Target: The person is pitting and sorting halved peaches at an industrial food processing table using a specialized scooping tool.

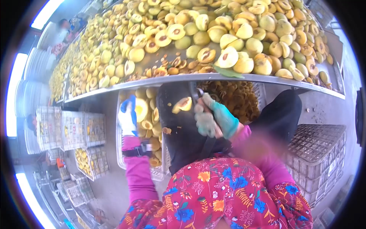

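Metal tool (199,92) mostly hidden: right hand in teal-and-white glove (216,116) clenched round it. Left hand in blue-and-white glove (128,114) blurred over white plastic crate (120,152) of yellow fruit; can't tell if grasping. Cut yellow fruit (183,105) between hands, contact unclear. Metal-rimmed table (171,79) heaped with halved fruit. Stacked plastic crates (72,126) at left, grey floor (110,191).

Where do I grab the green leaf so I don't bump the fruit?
Probably pinch the leaf by its near edge, coming from the person's side: it looks thin and lies along the metal rim, while fruit crowds its far side.
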`<act>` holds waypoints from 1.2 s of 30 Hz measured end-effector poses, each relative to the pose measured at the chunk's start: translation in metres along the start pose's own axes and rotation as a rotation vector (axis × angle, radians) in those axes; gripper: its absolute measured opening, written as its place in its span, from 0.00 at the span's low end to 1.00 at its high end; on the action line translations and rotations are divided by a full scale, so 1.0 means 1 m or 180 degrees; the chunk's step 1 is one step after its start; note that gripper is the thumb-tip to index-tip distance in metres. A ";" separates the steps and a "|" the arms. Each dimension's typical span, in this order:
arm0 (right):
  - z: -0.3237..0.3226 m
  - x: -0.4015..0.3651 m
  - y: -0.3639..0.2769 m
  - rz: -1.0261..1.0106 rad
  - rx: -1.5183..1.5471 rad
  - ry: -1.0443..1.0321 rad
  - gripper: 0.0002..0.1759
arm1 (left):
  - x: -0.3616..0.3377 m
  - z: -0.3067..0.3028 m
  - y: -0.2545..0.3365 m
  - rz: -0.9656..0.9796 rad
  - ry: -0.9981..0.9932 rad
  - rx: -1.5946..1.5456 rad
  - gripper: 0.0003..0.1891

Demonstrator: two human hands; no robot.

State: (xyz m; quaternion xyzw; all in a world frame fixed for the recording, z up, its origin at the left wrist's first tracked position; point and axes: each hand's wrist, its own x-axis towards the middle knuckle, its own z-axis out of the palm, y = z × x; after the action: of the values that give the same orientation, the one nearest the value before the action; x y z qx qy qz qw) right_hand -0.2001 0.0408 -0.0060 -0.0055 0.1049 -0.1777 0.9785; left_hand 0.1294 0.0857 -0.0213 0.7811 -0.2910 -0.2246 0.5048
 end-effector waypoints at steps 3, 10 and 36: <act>-0.079 0.015 -0.012 -0.0375 0.0728 0.2410 0.21 | 0.005 0.029 0.080 0.1230 -0.0281 0.2516 0.28; -0.030 -0.011 0.000 -0.0749 -0.0862 0.1899 0.23 | 0.041 0.230 0.136 0.4071 -0.2274 0.3967 0.27; 0.031 -0.008 -0.030 -0.2516 -0.2238 0.2071 0.19 | -0.003 0.246 0.154 0.2629 -0.2329 0.2884 0.30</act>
State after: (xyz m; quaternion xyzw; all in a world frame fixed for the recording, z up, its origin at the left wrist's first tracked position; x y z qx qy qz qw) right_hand -0.2114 0.0144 0.0271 -0.3114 0.4400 -0.4739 0.6963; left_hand -0.0661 -0.1232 0.0246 0.6146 -0.7785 -0.1196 0.0444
